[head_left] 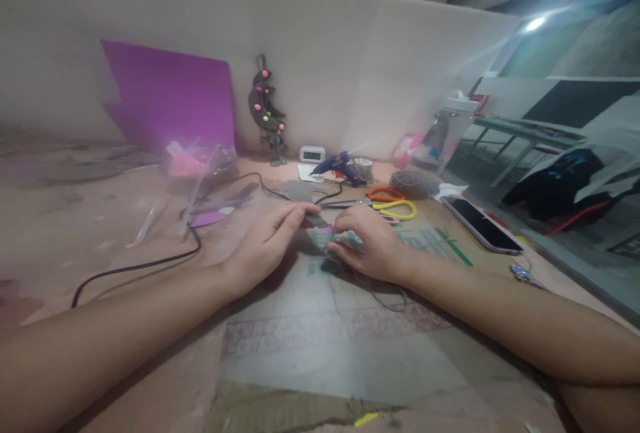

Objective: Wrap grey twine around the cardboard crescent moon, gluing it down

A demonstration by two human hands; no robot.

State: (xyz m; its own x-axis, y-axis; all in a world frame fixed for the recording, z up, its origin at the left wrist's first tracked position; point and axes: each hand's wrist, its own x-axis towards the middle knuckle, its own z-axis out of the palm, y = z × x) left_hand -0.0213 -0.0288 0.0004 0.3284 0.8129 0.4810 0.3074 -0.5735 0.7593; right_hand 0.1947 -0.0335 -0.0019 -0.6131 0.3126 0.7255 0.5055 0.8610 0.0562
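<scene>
My left hand (275, 236) is closed, thumb and fingers pressed together at the edge of a small dark grey piece (316, 220) with a bit of purple on it. Facing it, my right hand (370, 243) has its fingers curled at the other side of that piece. Grey yarn (387, 301) trails from under my right hand in a loose loop over the cardboard (310, 359). What lies inside the right fingers is partly hidden. Just beyond the hands are scissors with yellow handles (400, 209), orange-red handles (385, 193) and a flat grey cutout (303, 190).
A blue glue gun (333, 164) rests behind the hands, its black cord (145, 264) running left. A grey yarn ball (413, 183) and a phone (481, 225) lie to the right. A crescent ornament (260, 99), purple sheet (175, 96) and small clock (312, 153) stand by the wall.
</scene>
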